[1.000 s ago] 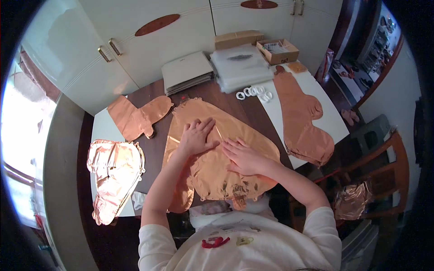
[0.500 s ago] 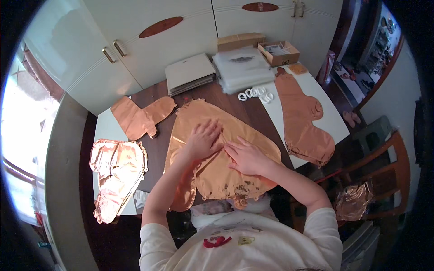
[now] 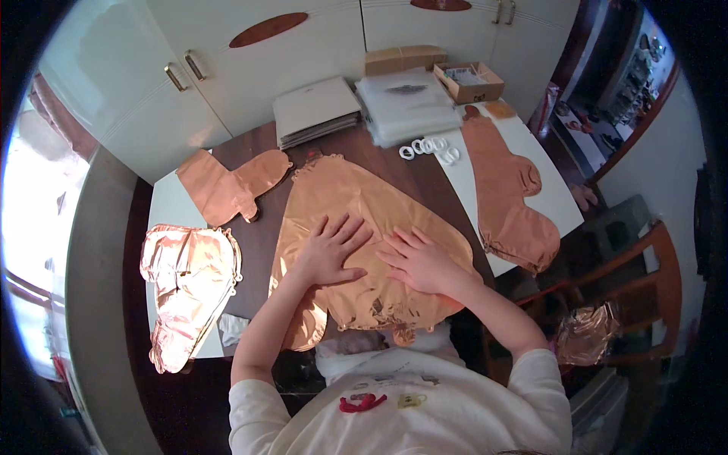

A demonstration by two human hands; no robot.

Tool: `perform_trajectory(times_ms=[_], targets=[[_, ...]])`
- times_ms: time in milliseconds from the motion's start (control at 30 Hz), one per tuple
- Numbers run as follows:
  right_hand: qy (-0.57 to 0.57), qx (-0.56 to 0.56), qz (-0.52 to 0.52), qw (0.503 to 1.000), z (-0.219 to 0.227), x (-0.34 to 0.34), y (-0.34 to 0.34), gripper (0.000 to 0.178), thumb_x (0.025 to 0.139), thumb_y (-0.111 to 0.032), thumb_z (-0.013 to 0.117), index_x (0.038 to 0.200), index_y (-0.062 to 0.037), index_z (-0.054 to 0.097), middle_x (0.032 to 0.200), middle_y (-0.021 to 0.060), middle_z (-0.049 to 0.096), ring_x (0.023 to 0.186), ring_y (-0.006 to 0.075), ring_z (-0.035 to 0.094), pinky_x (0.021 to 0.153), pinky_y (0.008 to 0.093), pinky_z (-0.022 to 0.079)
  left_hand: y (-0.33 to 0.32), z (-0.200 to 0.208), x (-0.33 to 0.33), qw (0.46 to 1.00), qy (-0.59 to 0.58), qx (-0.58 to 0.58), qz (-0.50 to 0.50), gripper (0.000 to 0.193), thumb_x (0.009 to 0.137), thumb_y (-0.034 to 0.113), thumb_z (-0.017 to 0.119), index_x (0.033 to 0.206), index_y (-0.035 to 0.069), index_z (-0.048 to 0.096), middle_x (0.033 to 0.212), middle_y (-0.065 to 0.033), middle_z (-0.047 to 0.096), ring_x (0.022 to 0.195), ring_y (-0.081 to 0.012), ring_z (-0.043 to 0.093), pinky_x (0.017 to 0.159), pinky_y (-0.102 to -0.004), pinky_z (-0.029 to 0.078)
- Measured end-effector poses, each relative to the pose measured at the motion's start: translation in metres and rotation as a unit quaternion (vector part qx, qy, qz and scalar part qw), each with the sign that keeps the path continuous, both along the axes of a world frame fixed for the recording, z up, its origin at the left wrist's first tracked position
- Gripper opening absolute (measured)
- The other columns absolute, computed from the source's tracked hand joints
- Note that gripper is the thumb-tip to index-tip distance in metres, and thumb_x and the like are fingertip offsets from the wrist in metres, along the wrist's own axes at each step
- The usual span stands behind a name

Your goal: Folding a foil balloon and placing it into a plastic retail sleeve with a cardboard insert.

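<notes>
Across the near middle of the brown-and-white surface point(image 3: 390, 171), a large, flat, copper-coloured foil shape point(image 3: 341, 193) is spread out. The left hand point(image 3: 331, 252) and right hand point(image 3: 422, 262) are laid on it palm down, fingers fanned, apart from each other, with nothing gripped. It is flanked by a shiny, creased copper foil piece point(image 3: 193, 273) on the left and a long, lobed copper foil piece point(image 3: 504, 193) on the right. Small white rings point(image 3: 430, 146) are grouped beyond.

Copper foil piece point(image 3: 375, 297) partly hidden under left hand point(image 3: 331, 252) and right hand point(image 3: 421, 263); cabinet point(image 3: 303, 64) cut off at far edge, shirt point(image 3: 447, 417) at near; far-right cardboard box point(image 3: 485, 92), contents point(image 3: 464, 76) too small to tell.
</notes>
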State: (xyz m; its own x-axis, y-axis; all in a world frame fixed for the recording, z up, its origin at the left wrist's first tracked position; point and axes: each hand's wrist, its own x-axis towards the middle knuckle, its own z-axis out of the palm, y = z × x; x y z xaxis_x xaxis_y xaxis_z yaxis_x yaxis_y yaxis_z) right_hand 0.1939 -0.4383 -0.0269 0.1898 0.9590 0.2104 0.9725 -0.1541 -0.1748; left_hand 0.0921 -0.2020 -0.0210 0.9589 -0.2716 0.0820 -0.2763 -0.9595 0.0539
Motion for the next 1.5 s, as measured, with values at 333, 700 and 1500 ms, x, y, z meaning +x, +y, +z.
perform_trajectory(times_ms=[333,700,1500], targets=[[0.131,0.219,-0.305,0.918,-0.007,-0.071,-0.128,0.028,0.079,-0.014,0.065,0.104,-0.0036,0.056,0.114,0.0142,0.053,0.106,0.0312,0.050,0.092,0.0418,0.040,0.003,-0.001,-0.004,1.000,0.006,-0.008,0.010,0.087,0.072,0.063,0.054,0.143,0.018,0.031,0.148,-0.0099,0.029,0.136,-0.0351,0.025,0.108,-0.0559,0.017],[0.758,0.340,-0.268,0.487,-0.022,-0.103,-0.097,0.035,0.091,-0.023,0.056,0.118,-0.0032,0.048,0.109,0.0053,0.057,0.094,0.0128,0.055,0.084,0.0298,0.043,0.002,0.001,-0.003,1.000,0.005,-0.014,0.007,0.088,0.069,0.064,0.056,0.142,0.019,0.033,0.146,-0.0095,0.033,0.136,-0.0331,0.027,0.108,-0.0562,0.017],[0.037,0.109,-0.060,0.991,-0.008,-0.128,0.002,0.037,0.085,-0.015,0.047,0.117,-0.0009,0.057,0.123,0.0140,0.057,0.125,0.0282,0.045,0.106,0.0450,0.028,0.006,-0.007,-0.002,1.000,-0.025,-0.004,-0.005,0.079,0.076,0.064,0.049,0.141,0.020,0.035,0.147,-0.0095,0.031,0.134,-0.0344,0.028,0.105,-0.0572,0.020]])
